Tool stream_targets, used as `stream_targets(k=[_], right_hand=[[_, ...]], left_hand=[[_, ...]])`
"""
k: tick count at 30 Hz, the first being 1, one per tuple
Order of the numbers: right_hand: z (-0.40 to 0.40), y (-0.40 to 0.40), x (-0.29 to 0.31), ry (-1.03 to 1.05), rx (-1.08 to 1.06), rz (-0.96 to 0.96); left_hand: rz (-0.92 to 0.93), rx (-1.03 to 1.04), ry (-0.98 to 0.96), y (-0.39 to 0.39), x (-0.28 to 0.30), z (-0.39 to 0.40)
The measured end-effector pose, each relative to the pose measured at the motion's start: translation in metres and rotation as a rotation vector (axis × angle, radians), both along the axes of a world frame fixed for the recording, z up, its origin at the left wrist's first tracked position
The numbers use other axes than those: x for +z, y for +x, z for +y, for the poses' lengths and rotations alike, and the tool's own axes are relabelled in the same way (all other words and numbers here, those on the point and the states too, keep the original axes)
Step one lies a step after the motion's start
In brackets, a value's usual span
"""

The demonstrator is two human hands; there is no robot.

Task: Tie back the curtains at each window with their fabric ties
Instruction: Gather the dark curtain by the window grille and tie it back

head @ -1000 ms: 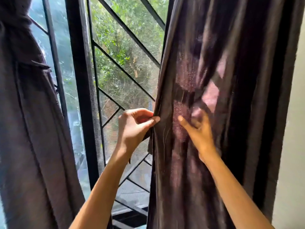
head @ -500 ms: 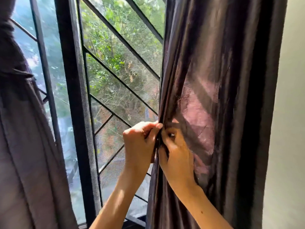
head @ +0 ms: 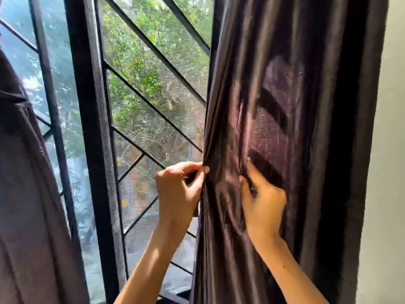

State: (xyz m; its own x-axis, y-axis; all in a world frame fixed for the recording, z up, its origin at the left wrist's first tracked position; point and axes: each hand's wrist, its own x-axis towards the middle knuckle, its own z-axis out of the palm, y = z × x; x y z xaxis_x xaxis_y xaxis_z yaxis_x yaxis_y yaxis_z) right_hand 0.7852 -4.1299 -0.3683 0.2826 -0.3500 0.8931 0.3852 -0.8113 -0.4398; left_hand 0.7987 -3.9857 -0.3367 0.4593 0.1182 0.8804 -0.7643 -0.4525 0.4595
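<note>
We count two curtains, two hands. Right curtain hangs dark and loose beside wall. Our left hand pinches its window-side edge between thumb and curled fingers. Our right hand grips gathered fold just beside it. Left curtain hangs bunched, fabric tie wrapped around it. Window grille between them.

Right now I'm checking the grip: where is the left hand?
In the head view, left hand pinches the right curtain's window-side edge, left of the right hand.
</note>
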Motion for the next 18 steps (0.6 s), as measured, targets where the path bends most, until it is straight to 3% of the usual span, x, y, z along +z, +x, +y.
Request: stream_targets(k=[4,10,16,18], right_hand=[[0.022,-0.007,-0.01,-0.202,0.006,0.032],[0.023,-0.004,-0.013,-0.233,0.207,0.093],[0.017,-0.002,-0.01,-0.122,0.373,0.098],[0.008,0.002,-0.01,-0.042,0.285,0.02]], left_hand=[[-0.035,0.007,0.037,-0.002,-0.002,-0.008],[-0.059,-0.029,0.028,-0.003,-0.007,-0.01],[-0.001,-0.081,0.003,-0.001,-0.003,-0.01],[-0.001,-0.036,-0.002,0.001,-0.002,-0.008]])
